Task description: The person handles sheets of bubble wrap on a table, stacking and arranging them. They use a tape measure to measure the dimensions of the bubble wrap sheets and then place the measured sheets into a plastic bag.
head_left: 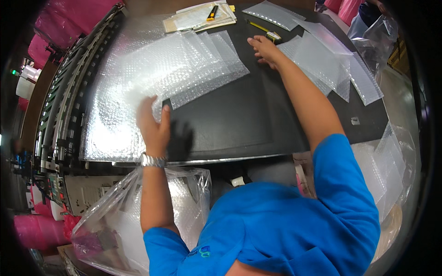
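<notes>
At the left of the dark table, my left hand (154, 126), with a metal watch on the wrist, is over the edge of some clear bubble wrap (108, 117). Its thumb stands apart from the fingers, and nothing shows gripped between them. Several bubble wrap sheets (193, 60) lie overlapped and fanned out beyond it. My right hand (265, 51) hovers near a yellow and black tape measure (272, 36), fingers loosely bent and apart, holding nothing visible. Beside its wrist lie more bubble wrap pieces (317, 60), pouch-like and overlapping.
A yellow and black utility knife (212, 13) rests on stacked papers (184, 20) at the far edge. Rollers of a machine (69, 101) border the table (230, 129) on the left. Clear plastic bags (124, 221) hang below the front edge. Pink rolls (39, 230) stand lower left.
</notes>
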Available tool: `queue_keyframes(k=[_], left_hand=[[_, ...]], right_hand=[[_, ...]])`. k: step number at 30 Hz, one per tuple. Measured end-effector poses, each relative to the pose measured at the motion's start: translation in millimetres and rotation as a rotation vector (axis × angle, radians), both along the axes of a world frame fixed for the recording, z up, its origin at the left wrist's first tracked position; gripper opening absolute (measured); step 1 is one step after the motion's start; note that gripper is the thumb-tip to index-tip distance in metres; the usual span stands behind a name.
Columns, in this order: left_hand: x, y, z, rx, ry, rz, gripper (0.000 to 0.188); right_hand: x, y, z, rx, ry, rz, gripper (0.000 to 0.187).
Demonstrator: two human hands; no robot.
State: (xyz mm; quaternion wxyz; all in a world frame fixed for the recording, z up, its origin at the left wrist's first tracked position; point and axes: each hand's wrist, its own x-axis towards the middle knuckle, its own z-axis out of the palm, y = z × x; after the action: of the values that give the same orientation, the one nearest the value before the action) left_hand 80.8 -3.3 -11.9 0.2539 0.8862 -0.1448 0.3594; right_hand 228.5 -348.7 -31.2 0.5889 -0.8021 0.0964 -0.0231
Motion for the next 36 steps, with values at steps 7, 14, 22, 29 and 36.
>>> queue_keyframes(k=[7, 14, 22, 29, 36], left_hand=[[107.8, 40.0, 3.4, 0.353, 0.539, 0.765, 0.062], [90.5, -19.5, -48.0, 0.353, 0.574, 0.369, 0.082], [26.6, 9.5, 9.6, -0.737, 0.211, -0.328, 0.089], [-8.3, 14.4, -37.1, -0.592, 0.336, -0.441, 0.069], [-36.3, -30.0, -15.6, -0.631, 0.364, -0.374, 0.053]], right_hand=[[68.2, 57.3, -10.6, 0.331, 0.283, 0.14, 0.07], [43.4, 94.5, -27.9, 0.641, 0.111, 0.291, 0.063], [-80.5, 38.6, 29.1, 0.519, -0.409, 0.414, 0.081], [-139.6, 4.4, 30.1, 0.388, -0.411, 0.428, 0.079], [-154.6, -0.8, 27.4, 0.161, -0.257, 0.434, 0.092]])
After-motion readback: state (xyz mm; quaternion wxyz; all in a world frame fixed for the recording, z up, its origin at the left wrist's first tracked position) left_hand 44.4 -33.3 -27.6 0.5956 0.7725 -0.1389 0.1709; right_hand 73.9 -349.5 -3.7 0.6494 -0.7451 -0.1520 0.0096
